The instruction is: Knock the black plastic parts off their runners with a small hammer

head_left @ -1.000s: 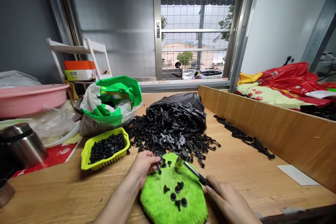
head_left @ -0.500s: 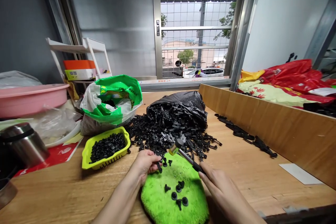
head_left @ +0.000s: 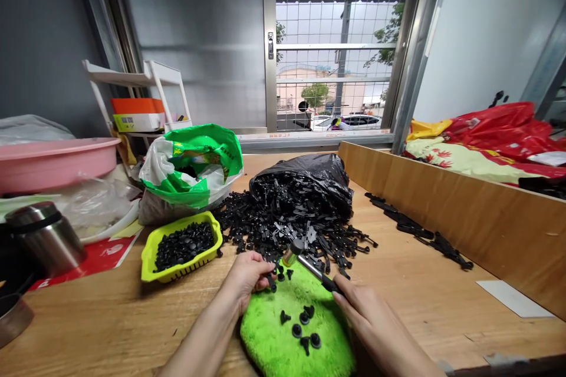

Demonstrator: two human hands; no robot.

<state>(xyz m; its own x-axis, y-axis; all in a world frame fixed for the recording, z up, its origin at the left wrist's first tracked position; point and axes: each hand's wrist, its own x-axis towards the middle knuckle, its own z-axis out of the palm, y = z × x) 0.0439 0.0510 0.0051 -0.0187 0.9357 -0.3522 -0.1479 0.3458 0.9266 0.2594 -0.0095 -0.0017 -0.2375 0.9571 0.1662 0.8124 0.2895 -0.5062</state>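
The left hand (head_left: 247, 277) pinches a black plastic fastener (head_left: 272, 284) at the far edge of a green fuzzy pad (head_left: 265, 336); the right hand (head_left: 375, 330) is clamped on a small hammer (head_left: 309, 266), its head just over the pad; a heap of black parts (head_left: 283, 224) lies behind.

Head cam close, aimed fwd & down at L hand (head_left: 247, 280) & R hand (head_left: 375, 330)

Left hand (head_left: 247, 277) pinching a small black plastic fastener (head_left: 271, 285) at the edge of a green plush pad (head_left: 296, 339); right hand (head_left: 374, 330) gripping a metal-headed hammer (head_left: 305, 264) above the pad. Behind, loose black plastic parts (head_left: 283, 230) spilling from a black bag (head_left: 305, 179) onto the wooden worktop (head_left: 420, 306), beside a yellow basket (head_left: 182, 268).
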